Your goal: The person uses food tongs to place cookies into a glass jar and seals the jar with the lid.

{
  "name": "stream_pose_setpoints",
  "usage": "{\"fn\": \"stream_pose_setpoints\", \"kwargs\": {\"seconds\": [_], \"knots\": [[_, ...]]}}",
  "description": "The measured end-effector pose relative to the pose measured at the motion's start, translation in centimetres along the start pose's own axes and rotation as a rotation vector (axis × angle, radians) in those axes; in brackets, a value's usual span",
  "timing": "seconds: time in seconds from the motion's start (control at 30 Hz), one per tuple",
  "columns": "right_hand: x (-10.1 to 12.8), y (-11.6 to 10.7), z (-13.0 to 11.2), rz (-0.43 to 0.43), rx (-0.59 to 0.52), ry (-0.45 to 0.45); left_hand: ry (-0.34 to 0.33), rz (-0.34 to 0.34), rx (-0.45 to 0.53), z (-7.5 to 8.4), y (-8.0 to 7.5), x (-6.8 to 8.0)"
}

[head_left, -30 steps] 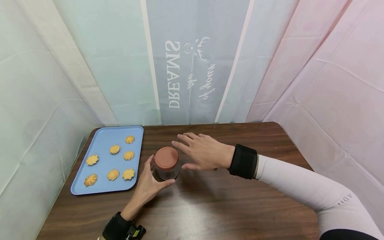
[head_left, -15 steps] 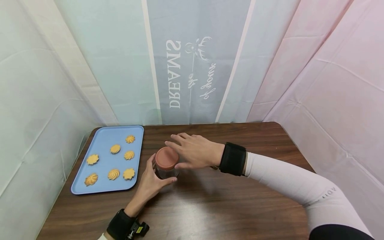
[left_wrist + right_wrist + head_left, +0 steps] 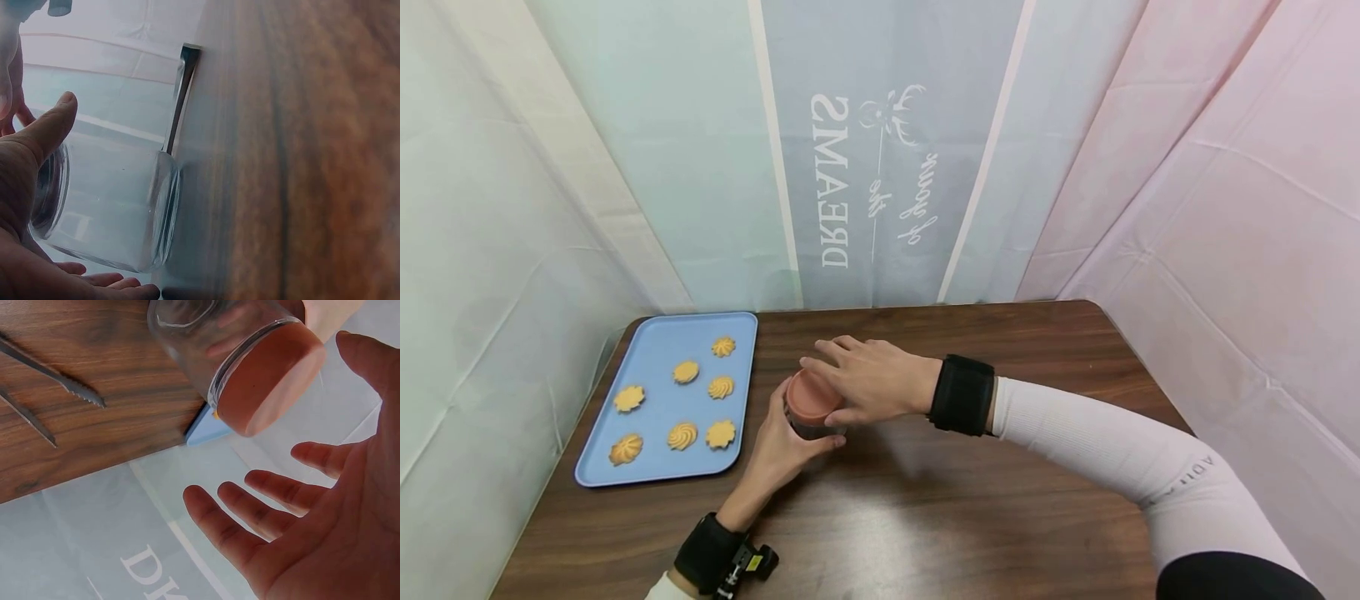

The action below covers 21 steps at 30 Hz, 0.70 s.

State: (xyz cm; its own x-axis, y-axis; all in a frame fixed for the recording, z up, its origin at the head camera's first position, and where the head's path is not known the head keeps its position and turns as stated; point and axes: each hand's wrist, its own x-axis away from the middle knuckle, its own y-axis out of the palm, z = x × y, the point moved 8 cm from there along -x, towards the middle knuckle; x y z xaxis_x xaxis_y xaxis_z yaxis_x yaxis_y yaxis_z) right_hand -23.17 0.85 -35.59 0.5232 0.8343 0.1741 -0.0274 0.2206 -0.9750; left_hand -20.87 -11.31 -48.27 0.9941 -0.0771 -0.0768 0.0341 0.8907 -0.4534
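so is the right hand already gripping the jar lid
No, the right hand is spread open beside the lid, not touching it.

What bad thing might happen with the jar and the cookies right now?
1. The left hand holds the glass jar only at its side. If the right hand pushes hard on the terracotta lid, the jar might tip or slide on the smooth wooden table.
2. The blue tray with cookies sits close beside the jar. A sliding jar or elbow might bump it and scatter them.
3. Metal tongs lie near the jar and might get knocked.
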Motion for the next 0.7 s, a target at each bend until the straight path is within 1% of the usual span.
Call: {"fn": "stream_pose_setpoints", "kwargs": {"seconds": [0.2, 0.43, 0.57, 0.7], "knots": [[-0.7, 0.3, -0.4, -0.007, -0.009, -0.011, -0.024, -0.007, -0.026, -0.1, 0.1, -0.3], [-1.5, 0.4, -0.8, 0.004, -0.020, -0.030, -0.019, -0.022, -0.015, -0.1, 0.3, -0.6], [-2.0, 0.5, -0.9, -0.011, -0.013, -0.025, -0.016, -0.033, 0.013, -0.2, 0.4, -0.6], [-2.4, 0.9, -1.0, -0.046, -0.021, -0.017, -0.005, -0.032, 0.017, -0.1, 0.4, -0.6]]}}
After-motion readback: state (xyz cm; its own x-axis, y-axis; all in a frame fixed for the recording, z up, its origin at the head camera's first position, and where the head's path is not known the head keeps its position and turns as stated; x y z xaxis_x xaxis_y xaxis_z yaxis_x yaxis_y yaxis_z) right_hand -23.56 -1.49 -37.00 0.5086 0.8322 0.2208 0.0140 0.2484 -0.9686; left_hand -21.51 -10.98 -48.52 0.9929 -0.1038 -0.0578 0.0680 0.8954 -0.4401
